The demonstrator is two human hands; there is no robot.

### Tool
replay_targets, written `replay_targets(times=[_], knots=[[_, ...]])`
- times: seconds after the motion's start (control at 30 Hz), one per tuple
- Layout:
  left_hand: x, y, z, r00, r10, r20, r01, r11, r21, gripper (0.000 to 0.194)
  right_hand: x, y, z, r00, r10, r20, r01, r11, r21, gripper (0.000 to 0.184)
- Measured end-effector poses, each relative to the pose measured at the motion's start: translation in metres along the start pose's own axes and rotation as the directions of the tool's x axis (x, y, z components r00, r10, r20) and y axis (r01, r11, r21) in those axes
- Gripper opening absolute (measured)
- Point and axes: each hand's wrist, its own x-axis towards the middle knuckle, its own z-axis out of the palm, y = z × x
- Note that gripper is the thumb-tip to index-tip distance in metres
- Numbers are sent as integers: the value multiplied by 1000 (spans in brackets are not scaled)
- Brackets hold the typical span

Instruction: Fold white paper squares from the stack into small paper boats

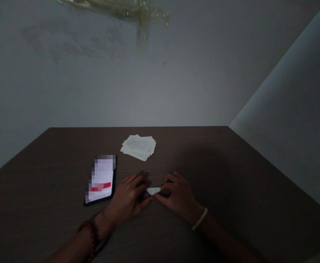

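Observation:
A small folded piece of printed paper (153,190) lies low over the brown table between my two hands. My left hand (131,195) pinches its left end, thumb and fingers closed on it. On the other side my right hand (180,195) grips the right end with bent fingers. The paper's middle shows as a pale triangle, and the fingertips cover its ends. A dark beaded bracelet circles my left wrist and a pale beaded one my right.
Beyond my hands, a loose stack of printed paper sheets (139,146) lies on the table (203,153). A phone (101,179) with a lit, partly blurred screen rests left of my left hand. Pale walls (192,84) border the table's back and right.

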Motion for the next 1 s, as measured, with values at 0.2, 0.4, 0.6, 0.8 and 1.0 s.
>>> replay_targets(times=[0.2,0.4,0.6,0.8,1.0], knots=[[1,-1,-2,1000,-13,13,14,1000,-24,17,1,0,1,1000,23,-13,-22,998,52,25],[1,-1,0,1000,6,11,-5,999,-36,16,4,-1,0,999,17,-30,-13,992,126,28],[-1,-2,1,998,58,-30,-60,996,-68,16,2,-1,2,995,-71,-74,87,963,255,19],[-1,-3,-2,991,83,-108,-91,994,-66,21,2,-2,1,987,-116,-112,144,945,292,8],[0,-3,-3,989,50,-140,-64,993,-102,20,4,-4,0,994,-71,-83,93,945,313,8]])
